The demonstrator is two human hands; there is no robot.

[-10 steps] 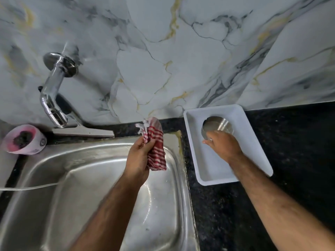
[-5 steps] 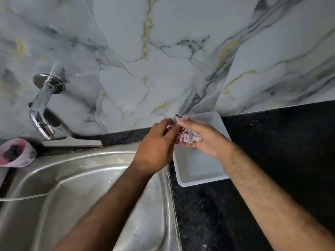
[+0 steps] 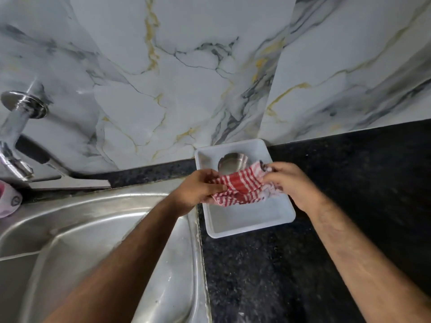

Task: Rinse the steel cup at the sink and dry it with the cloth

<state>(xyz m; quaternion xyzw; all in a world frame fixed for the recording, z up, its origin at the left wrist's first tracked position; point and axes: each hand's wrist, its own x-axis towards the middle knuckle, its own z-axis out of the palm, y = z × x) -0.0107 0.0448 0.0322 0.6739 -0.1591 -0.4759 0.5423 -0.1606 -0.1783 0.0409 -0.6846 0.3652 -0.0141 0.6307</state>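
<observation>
Red-striped cloth [image 3: 240,188] now stretched between both hands; steel cup [image 3: 231,162] uncovered in tray [image 3: 247,223].

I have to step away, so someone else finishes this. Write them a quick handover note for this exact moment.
Left hand: grip shut on one end of the red striped cloth.
Right hand: grip shut on the other end, cloth stretched between them over the white tray.
Steel cup: in the tray's far end, in neither hand.
Done: cup set in the tray; whether rinsed or dry cannot be told.
Left: probably just put the cloth away.
</observation>
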